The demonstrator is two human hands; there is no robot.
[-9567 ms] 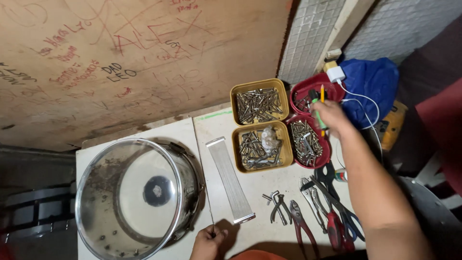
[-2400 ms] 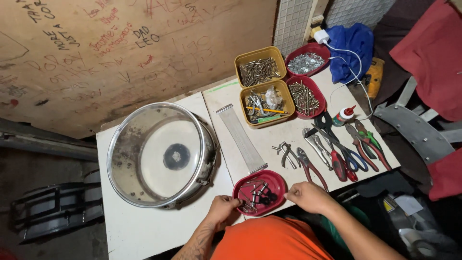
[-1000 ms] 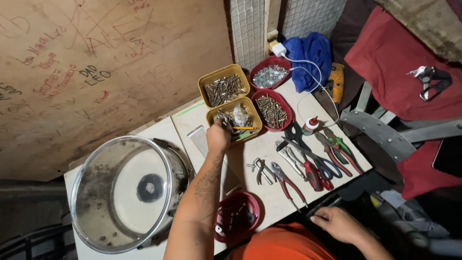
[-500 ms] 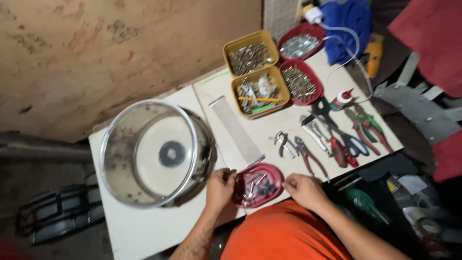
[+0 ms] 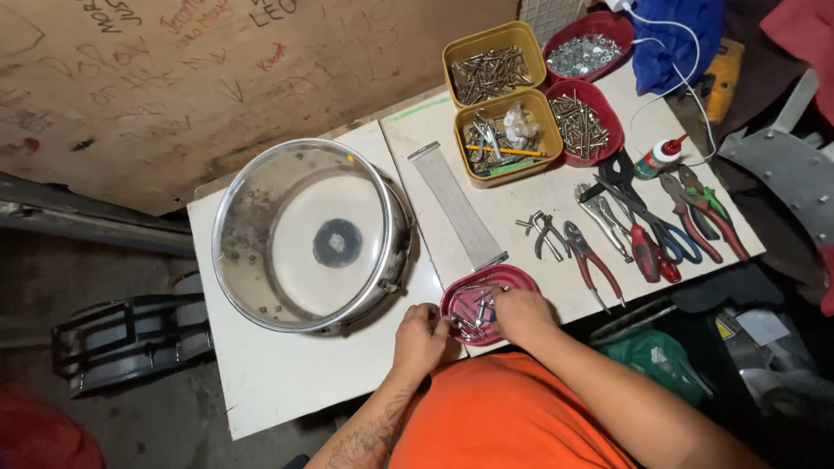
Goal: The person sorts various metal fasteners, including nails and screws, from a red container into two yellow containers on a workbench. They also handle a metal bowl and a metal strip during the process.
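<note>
A white surface (image 5: 287,382) carries everything, set against a scribbled brown board wall (image 5: 174,78). Largest on it is a round snare drum shell (image 5: 308,234), polished metal with a translucent, scuffed head, lying flat on its rim so it cannot roll. Beside it, a long strip of snare wires (image 5: 459,207) stretches diagonally, flat and silvery, ending near a small red oval tray (image 5: 512,280) at the near edge, placed close to the person's body, probably for easy reach. Farther back, two yellow square tubs (image 5: 495,62) and two red trays (image 5: 591,54) sort screws and bolts by kind, their shiny loose contents heaped inside. To the right, pliers and scissors (image 5: 643,230) with red, blue and green handles lie in a rough row, handles toward the person. The left hand (image 5: 420,334) rests at the red tray's left rim, its fingers curled and pinching small metal parts there; just what they grip is too small to tell. The right hand (image 5: 521,311) lies over the tray's near side, fingers bent down into the tangled chrome rods and screws inside, apparently picking among them.
</note>
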